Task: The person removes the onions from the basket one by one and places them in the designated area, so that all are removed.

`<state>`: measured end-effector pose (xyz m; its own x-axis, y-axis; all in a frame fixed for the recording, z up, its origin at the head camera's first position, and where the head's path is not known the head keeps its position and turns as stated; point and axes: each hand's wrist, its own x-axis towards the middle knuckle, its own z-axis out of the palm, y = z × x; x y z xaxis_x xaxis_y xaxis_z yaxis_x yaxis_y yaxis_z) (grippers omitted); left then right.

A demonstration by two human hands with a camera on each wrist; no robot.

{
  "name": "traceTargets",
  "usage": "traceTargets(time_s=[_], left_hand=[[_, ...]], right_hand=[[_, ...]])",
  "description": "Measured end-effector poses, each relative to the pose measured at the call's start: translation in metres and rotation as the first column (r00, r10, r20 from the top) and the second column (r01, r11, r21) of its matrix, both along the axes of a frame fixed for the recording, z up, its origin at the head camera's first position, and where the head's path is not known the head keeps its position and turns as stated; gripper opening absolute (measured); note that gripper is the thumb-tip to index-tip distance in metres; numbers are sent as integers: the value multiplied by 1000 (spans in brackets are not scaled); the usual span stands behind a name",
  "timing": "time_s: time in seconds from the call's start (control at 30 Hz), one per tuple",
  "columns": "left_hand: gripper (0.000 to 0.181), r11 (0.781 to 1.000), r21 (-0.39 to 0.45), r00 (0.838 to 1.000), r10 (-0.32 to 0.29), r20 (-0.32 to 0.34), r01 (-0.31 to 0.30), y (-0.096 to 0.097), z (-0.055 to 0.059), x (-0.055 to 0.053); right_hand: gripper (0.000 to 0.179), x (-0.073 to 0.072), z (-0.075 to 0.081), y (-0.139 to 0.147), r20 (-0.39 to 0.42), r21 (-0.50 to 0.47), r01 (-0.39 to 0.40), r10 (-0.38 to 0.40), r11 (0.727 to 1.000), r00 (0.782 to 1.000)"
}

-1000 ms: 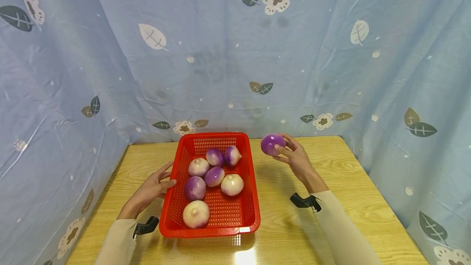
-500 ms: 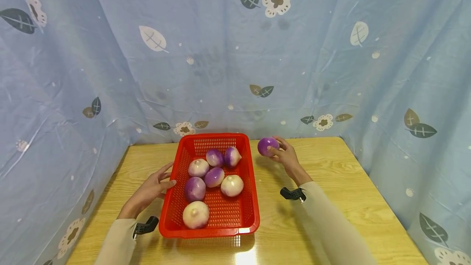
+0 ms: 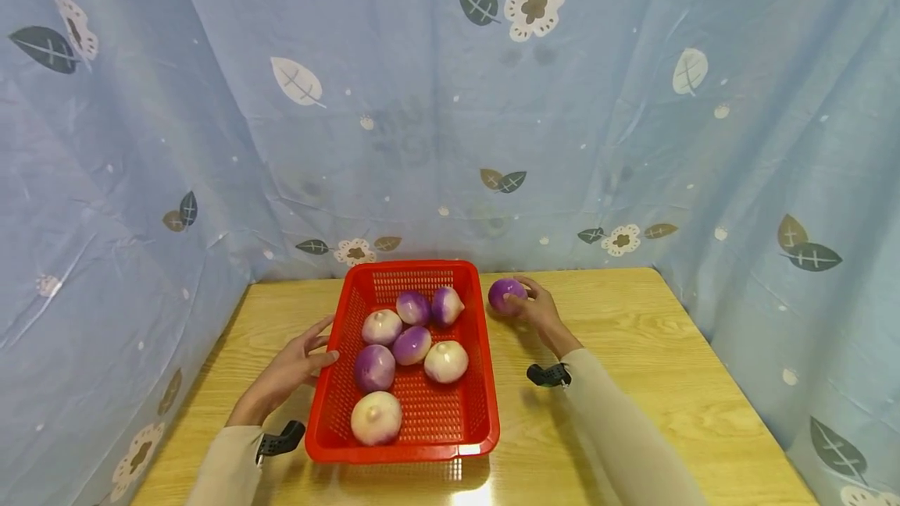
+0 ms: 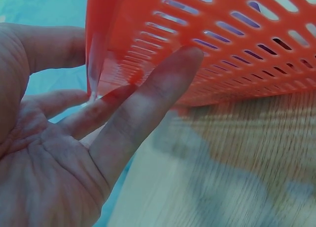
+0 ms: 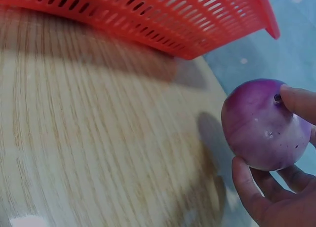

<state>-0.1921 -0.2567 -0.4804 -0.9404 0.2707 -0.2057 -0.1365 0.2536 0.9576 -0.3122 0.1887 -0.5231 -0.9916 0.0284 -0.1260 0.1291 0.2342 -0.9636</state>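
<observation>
My right hand (image 3: 537,309) holds a purple turnip (image 3: 503,295) between thumb and fingers, low over the table just right of the basket's far right corner. In the right wrist view, the turnip (image 5: 261,126) shows its purple end with a small dark stem scar, and its shadow falls on the wood beside it. At the basket's left side, my left hand (image 3: 291,369) grips the rim of the red plastic basket (image 3: 319,412). In the left wrist view, the thumb (image 4: 54,47) goes over the rim and the fingers (image 4: 148,98) lie along the slotted outer wall.
Several purple-and-white turnips lie in the basket, including a pale one (image 3: 376,418) near the front and a purple one (image 3: 448,305) at the back right. The wooden table (image 3: 619,350) ends at a blue patterned curtain (image 3: 422,139) behind and at both sides.
My right hand has lowered the purple turnip toward the table and moved it slightly left, nearer the basket. The left hand has stayed at the basket's rim.
</observation>
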Motion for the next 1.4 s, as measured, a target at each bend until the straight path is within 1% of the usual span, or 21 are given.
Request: traceTargets(time_s=[0.1, 0.2, 0.43, 0.5, 0.57, 0.67, 0.77, 0.87, 1.0, 1.17, 1.4], left_hand=[[77, 1000, -2, 1000, 1, 2, -1, 0, -1, 2], [76, 1000, -9, 1000, -1, -8, 1, 0, -3, 3], [75, 1000, 23, 1000, 4, -19, -4, 0, -5, 2], [75, 1000, 18, 1000, 9, -15, -9, 0, -6, 2], [75, 1000, 14, 1000, 5, -13, -5, 1, -6, 1], [75, 1000, 19, 1000, 3, -12, -3, 2, -7, 0], [75, 1000, 17, 1000, 6, -11, -6, 2, -5, 0], [76, 1000, 13, 1000, 13, -7, -13, 2, -4, 0], [76, 1000, -2, 1000, 20, -7, -20, 2, -2, 0], [76, 1000, -9, 1000, 23, -11, -23, 2, -2, -1], [76, 1000, -21, 999, 13, -38, -13, 4, -3, -1]], right_hand=[[56, -1, -5, 0, 19, 9, -5, 5, 1000, 1000], [57, -2, -8, -1, 36, -2, -15, 15, 1000, 999], [57, -1, -7, -1, -8, 71, 4, -3, 997, 1000], [57, 0, -4, 2, 9, 51, 8, -9, 999, 1000], [57, 0, -1, 6, 33, 19, 32, -32, 999, 999], [58, 1, 8, 14, 66, -37, 73, -71, 997, 995], [57, 2, 18, 20, 53, -48, 93, -90, 995, 995], [56, 5, 27, 24, 33, -73, 92, -90, 993, 995], [55, 12, 38, 27, 22, -98, 73, -71, 992, 997], [56, 23, 53, 28, -4, -101, 29, -30, 994, 1000], [55, 47, 83, 18, -71, -102, -61, 54, 993, 996]])
